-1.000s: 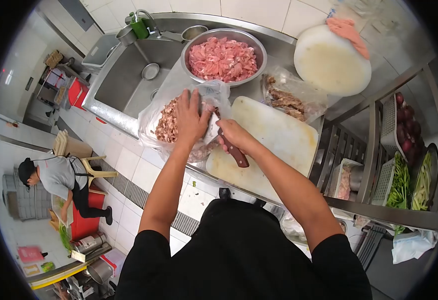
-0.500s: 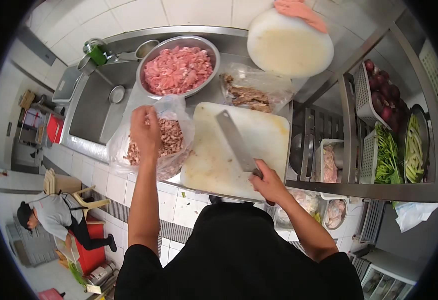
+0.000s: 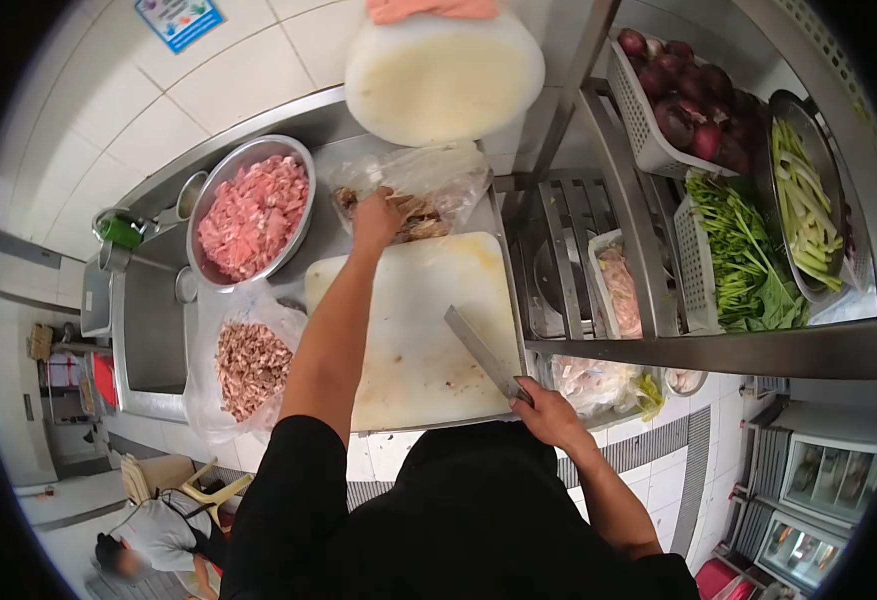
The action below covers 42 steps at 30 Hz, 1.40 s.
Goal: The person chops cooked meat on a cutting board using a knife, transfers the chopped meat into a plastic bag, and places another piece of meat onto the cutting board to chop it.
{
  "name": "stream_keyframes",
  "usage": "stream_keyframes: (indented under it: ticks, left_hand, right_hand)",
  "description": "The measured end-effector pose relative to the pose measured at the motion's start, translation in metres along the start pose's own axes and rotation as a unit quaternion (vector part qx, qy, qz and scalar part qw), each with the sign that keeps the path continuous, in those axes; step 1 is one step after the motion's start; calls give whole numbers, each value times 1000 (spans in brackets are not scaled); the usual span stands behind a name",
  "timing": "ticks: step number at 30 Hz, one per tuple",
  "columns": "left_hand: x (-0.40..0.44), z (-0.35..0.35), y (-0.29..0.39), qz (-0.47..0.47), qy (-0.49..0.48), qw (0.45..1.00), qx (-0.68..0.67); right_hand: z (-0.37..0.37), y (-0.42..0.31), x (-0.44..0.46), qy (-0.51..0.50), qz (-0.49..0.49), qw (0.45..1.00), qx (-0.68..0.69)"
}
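My right hand point(image 3: 551, 413) grips the handle of a cleaver point(image 3: 483, 350), its blade slanting up and left over the white cutting board point(image 3: 429, 300). Beyond the board's far edge, my left hand point(image 3: 377, 218) has its fingers curled down on strips of brown cooked-looking meat point(image 3: 421, 222) at the mouth of a clear plastic bag point(image 3: 459, 172). The fingertips are partly hidden. Small chopped pieces of brown meat point(image 3: 251, 368) fill another open plastic bag point(image 3: 209, 400) left of the board. Small scraps dot the board.
A metal bowl of raw pink meat point(image 3: 254, 215) stands beside the sink point(image 3: 154, 330). Against the wall leans a round white board point(image 3: 444, 80). The metal rack point(image 3: 719, 350) at right bears red onions point(image 3: 694, 105) and greens point(image 3: 744, 265). A person point(image 3: 159, 540) sits at lower left.
My left hand has moved from above the bag of chopped meat to the brown strips behind the board. My right hand still holds the cleaver, now lower on the board. The view has shifted right.
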<state>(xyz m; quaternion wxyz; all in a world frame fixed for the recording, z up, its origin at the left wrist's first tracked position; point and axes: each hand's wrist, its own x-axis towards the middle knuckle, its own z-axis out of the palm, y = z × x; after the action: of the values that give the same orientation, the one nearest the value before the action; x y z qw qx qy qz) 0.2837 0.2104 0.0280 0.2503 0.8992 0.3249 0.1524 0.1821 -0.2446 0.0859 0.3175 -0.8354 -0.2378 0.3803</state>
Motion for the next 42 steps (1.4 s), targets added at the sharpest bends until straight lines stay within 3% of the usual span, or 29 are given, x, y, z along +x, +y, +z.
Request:
stream_keyframes:
  ticks: [2,4,7,9,16,24,29,33,35,36,38,40,42]
  left_hand:
    - [16,-2,-7,-4,-112,992,56]
    - [23,-7,-3,-23,-130,990,44]
    - [18,-10,4,34,-131,991,-10]
    - [4,-9,4,120,-178,969,123]
    - [13,-6,13,92,-170,950,245]
    - [19,-68,71,184,-104,936,283]
    - [-35,-131,97,137,-24,969,206]
    - [-136,-152,61,78,20,995,63]
    - [-193,-127,7,-18,3,996,-83]
    - [-222,-115,-10,-176,-53,962,-200]
    - [-275,-66,-56,-131,-32,967,-217]
    - [-284,-66,-38,-41,-53,997,-27]
    - [-269,-77,-13,11,-13,1000,-7]
  right_hand:
    - [0,4,0,-17,14,1000,-6]
    - [-7,-1,-1,-24,25,999,4]
    - [-11,0,-1,-34,29,999,-6]
    - [-12,4,1,-41,23,999,1]
    - [-23,9,12,-60,10,998,6]
    - [-30,5,16,-60,-20,998,6]
    - [-38,-2,22,-86,-4,996,-11]
    - [-31,13,20,-59,5,998,2]
    - [-29,19,18,-43,19,998,36]
    - [-27,22,18,-28,30,997,67]
    - [-21,32,21,-13,25,995,98]
    - [-21,31,26,2,19,992,128]
    - [-27,24,29,-11,53,994,96]
